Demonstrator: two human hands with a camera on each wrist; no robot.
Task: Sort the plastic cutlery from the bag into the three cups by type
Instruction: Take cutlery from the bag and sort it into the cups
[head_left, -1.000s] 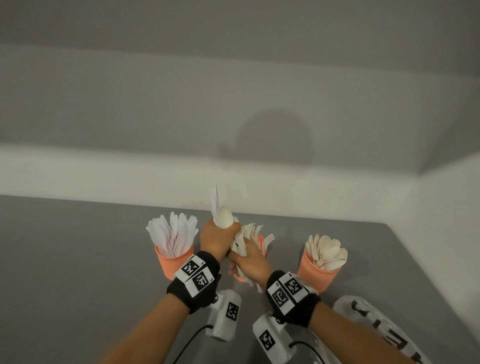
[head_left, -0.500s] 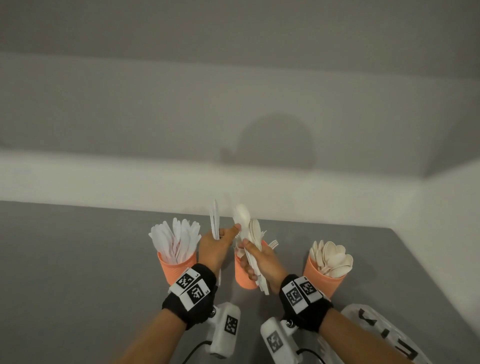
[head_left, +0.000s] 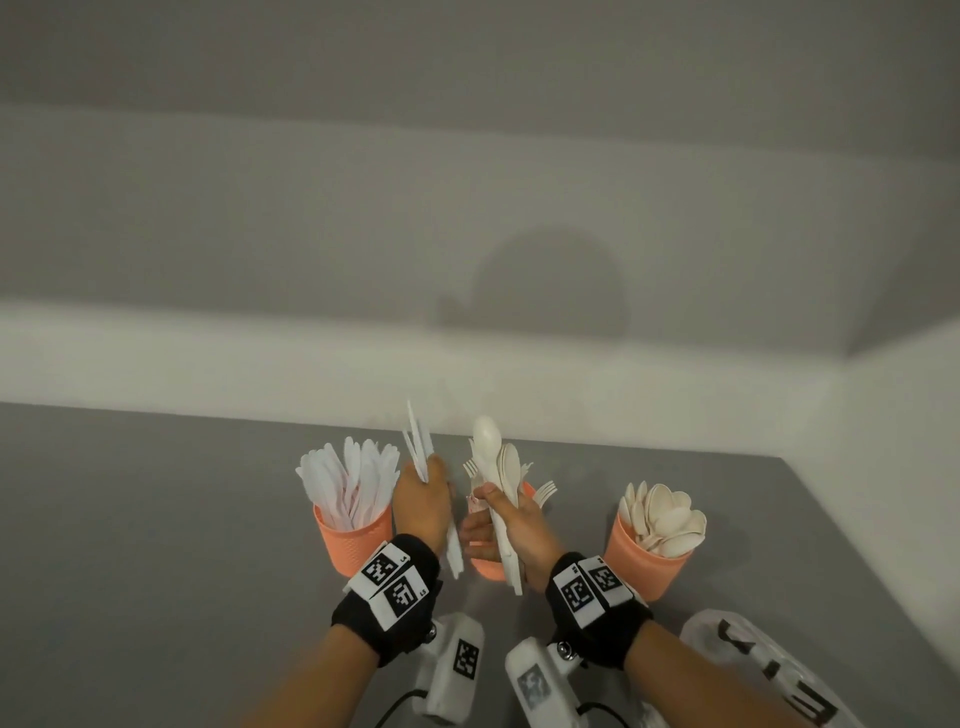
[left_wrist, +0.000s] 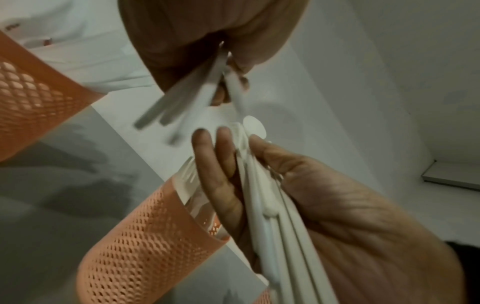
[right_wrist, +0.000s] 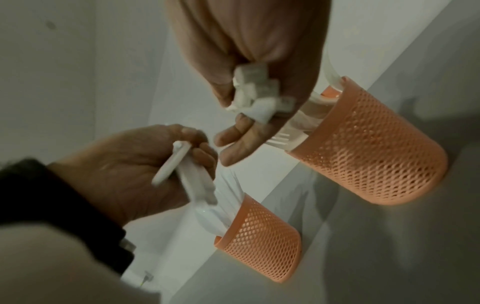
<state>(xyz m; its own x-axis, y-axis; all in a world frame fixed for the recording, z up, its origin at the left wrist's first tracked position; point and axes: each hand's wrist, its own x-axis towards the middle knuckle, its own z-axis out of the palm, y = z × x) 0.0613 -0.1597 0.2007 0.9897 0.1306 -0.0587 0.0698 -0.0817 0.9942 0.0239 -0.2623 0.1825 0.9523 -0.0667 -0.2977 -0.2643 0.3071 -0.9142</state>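
Mostly sorted: 3 cups (head_left: 354, 540) on worktop (head_left: 156, 519) hold knives, forks, spoons. Left hand (head_left: 422, 499) fingers grip a few knives (head_left: 418, 441); right hand (head_left: 522, 525) grips mixed bundle (head_left: 496, 462). Bag (head_left: 769, 670) lies near-right.

We see three orange mesh cups standing upright in a row on the grey table. The left cup (head_left: 353, 540) is packed with white knives, blades up. The middle cup (head_left: 485, 564), partly hidden behind our hands, holds forks (head_left: 545, 491). The right cup (head_left: 647, 564) is filled with cream spoons, bowls up. A few knives (head_left: 418, 447) stand in our left hand (head_left: 421, 506); a bundle of spoons (head_left: 493, 457) rises from our right hand (head_left: 524, 530). The white printed bag (head_left: 753, 670) lies near the right cup.
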